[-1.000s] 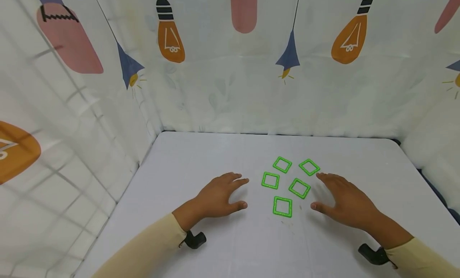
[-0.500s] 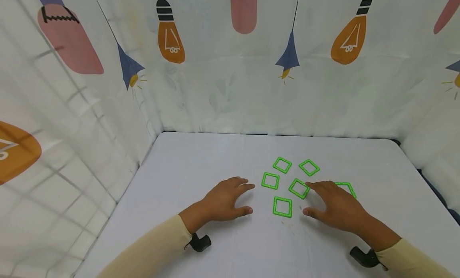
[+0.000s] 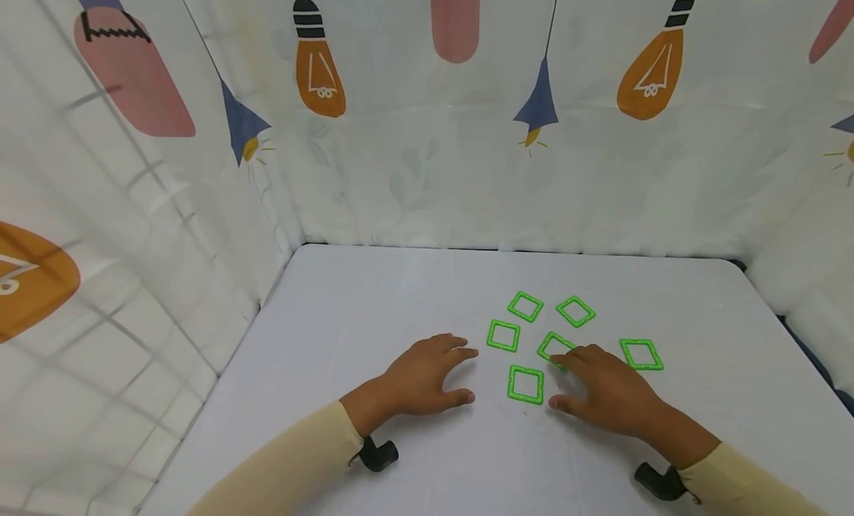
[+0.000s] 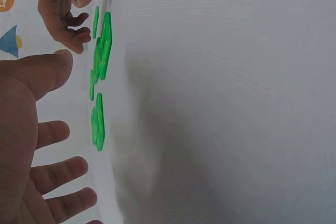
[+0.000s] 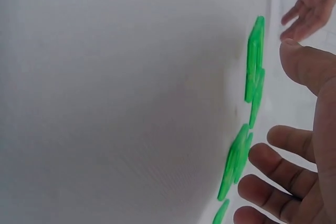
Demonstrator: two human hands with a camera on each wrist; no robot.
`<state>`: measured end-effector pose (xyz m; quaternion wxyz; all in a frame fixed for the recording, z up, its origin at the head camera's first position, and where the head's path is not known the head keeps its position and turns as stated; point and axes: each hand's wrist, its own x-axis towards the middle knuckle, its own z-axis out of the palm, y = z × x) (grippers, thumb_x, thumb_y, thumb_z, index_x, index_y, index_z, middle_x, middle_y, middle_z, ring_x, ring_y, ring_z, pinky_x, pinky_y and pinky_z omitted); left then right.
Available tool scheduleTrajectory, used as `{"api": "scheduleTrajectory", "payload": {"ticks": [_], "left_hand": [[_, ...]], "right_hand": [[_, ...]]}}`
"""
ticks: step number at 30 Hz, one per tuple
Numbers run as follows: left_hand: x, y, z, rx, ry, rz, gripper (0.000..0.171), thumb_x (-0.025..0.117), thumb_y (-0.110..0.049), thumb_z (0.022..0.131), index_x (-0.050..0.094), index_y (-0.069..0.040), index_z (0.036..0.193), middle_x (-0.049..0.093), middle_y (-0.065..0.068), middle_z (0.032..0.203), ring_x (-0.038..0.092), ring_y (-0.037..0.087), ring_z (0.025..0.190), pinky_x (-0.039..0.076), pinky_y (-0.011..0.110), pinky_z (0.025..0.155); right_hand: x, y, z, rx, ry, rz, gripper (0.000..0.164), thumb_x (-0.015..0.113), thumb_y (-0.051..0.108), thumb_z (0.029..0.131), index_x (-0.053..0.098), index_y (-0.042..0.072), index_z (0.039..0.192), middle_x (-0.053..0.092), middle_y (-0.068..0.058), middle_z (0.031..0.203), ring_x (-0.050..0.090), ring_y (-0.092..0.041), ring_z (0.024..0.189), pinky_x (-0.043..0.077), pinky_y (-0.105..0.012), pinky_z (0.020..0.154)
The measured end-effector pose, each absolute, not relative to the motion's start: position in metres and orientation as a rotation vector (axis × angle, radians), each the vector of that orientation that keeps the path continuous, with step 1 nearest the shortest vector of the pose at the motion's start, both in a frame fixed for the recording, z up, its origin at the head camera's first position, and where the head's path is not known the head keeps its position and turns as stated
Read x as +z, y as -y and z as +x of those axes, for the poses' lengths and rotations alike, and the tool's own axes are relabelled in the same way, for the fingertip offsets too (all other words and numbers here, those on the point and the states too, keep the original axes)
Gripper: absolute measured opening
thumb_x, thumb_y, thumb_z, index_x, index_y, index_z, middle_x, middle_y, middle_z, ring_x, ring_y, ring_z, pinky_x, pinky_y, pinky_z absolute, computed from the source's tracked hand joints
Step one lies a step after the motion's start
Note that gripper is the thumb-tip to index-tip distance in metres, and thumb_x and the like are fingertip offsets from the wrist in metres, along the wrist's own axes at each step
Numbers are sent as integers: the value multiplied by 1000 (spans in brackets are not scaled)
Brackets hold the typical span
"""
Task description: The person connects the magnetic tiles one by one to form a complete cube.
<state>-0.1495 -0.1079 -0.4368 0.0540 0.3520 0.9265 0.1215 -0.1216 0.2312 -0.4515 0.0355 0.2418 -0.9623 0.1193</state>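
On our worktop [image 3: 373, 301], most green squares [image 3: 527, 369] lie between our left hand [image 3: 423, 376] and our right hand [image 3: 608, 394]; one lone square [image 3: 647, 367] sits just past the right hand. Our hands point inward, fingers loosely spread, holding nothing.

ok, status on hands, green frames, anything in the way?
Left hand, right hand: gripping nothing. Six green frames flat on white table, spaced apart. In head view, right hand partly covers one frame; contact unclear.
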Motion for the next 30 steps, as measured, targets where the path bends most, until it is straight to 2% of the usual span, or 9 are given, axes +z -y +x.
{"api": "scheduleTrajectory", "payload": {"ticks": [4, 11, 17, 30], "left_hand": [[-437, 107, -148, 372, -2814, 1076, 66, 67, -56, 94, 54, -22, 149, 49, 2, 153, 41, 24, 143, 36, 45, 113], [-441, 105, -148, 368, -2810, 1092, 65, 68, -56, 94, 54, -22, 149, 49, 2, 152, 42, 24, 143, 36, 45, 113], [-444, 104, -148, 350, -2804, 1075, 65, 68, -57, 94, 55, -24, 148, 48, 1, 153, 39, 25, 144, 34, 45, 114], [-448, 99, -146, 332, -2791, 1075, 64, 68, -58, 93, 56, -26, 147, 49, 1, 153, 39, 24, 145, 35, 45, 114]], "right_hand": [[-456, -226, -123, 334, 2964, 773, 72, 77, 64, 82, 67, 14, 134, 65, 1, 121, 60, -22, 112, 50, -45, 93], [-455, -218, -124, 275, 2967, 798, 67, 80, 57, 82, 69, 13, 132, 65, 1, 116, 60, -20, 106, 51, -43, 91], [-457, -214, -125, 267, 2962, 817, 64, 82, 53, 81, 71, 11, 127, 65, 1, 113, 60, -21, 108, 51, -42, 92], [-458, -204, -124, 248, 2976, 820, 55, 85, 50, 80, 74, 14, 120, 62, 6, 103, 57, -15, 99, 51, -37, 85]]}}
